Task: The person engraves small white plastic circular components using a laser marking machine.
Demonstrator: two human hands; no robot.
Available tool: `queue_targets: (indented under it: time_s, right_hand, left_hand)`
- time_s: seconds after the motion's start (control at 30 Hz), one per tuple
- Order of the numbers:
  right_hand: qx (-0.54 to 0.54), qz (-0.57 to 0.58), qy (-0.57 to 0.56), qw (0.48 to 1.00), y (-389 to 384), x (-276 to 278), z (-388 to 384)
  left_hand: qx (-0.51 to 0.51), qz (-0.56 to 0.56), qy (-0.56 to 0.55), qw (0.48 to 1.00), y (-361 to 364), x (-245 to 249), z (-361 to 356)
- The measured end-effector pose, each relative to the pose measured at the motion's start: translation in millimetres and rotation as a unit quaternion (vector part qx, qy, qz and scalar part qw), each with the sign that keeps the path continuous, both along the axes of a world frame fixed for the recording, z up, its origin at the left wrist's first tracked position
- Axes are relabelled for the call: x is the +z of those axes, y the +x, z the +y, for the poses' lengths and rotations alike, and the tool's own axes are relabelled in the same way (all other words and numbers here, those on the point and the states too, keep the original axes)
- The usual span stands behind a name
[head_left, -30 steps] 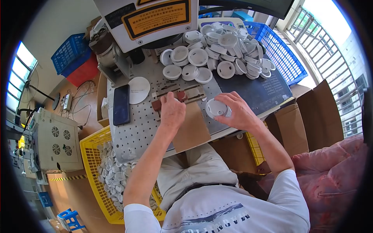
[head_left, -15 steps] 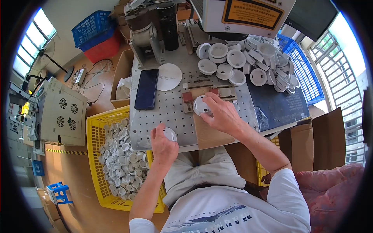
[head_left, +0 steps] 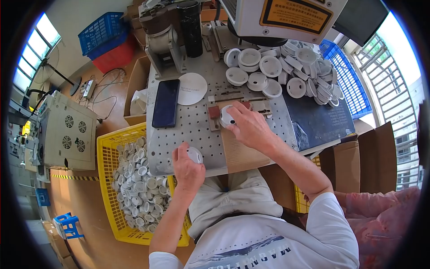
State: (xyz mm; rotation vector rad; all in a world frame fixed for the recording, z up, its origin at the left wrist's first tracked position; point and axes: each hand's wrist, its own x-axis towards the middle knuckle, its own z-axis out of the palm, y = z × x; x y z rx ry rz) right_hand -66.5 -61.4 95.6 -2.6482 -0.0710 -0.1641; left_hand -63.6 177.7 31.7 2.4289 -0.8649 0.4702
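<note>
My right hand [head_left: 251,127] is closed on a white plastic cup lid [head_left: 225,118], which sits at the fixture [head_left: 214,99] with reddish blocks on the perforated metal plate [head_left: 179,143]. Near the plate's front edge, my left hand [head_left: 188,171] grips a second white lid [head_left: 195,155], its fingers curled over the left side. Cardboard [head_left: 239,154] lies just below my right hand. Many more white lids [head_left: 270,66] are heaped behind the fixture, to the right.
A yellow basket [head_left: 104,179] of lids stands left of the plate. A phone [head_left: 166,104] and a round white disc [head_left: 192,88] lie on the plate. A machine head [head_left: 251,22] overhangs the back. Another person's pink sleeve [head_left: 380,208] shows at right.
My right hand and its lid have shifted slightly back and left, closer against the fixture. My left hand stays about where it was, still on its lid. The view has shifted slightly.
</note>
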Motion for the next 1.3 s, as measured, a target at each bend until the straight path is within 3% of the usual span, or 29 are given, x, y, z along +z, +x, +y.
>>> queue_targets:
  time_s: [0.63, 0.87, 0.97, 1.03, 1.13, 1.3]
  right_hand:
    - [-0.056, -0.026, -0.005, 0.998, 4, -9, -2]
    - [-0.071, -0.180, 0.032, 0.981, -8, -28, -2]
    - [-0.081, -0.211, 0.102, 0.969, -20, -20, -24]
    - [-0.136, -0.219, 0.079, 0.963, -23, -12, -59]
    - [-0.182, -0.196, -0.028, 0.963, -20, -19, -117]
    - [-0.130, -0.167, -0.037, 0.977, -23, -35, -147]
  left_hand:
    - [0.023, 0.005, 0.013, 1.000, 2, -7, 3]
    - [-0.026, -0.035, 0.011, 0.999, 2, -1, 6]
    - [-0.013, -0.019, -0.012, 1.000, -1, 1, 18]
    - [0.065, 0.064, -0.074, 0.993, -7, -1, 48]
    - [0.144, 0.057, -0.087, 0.984, -10, -3, 110]
    - [0.298, 0.057, -0.047, 0.952, 4, -43, 224]
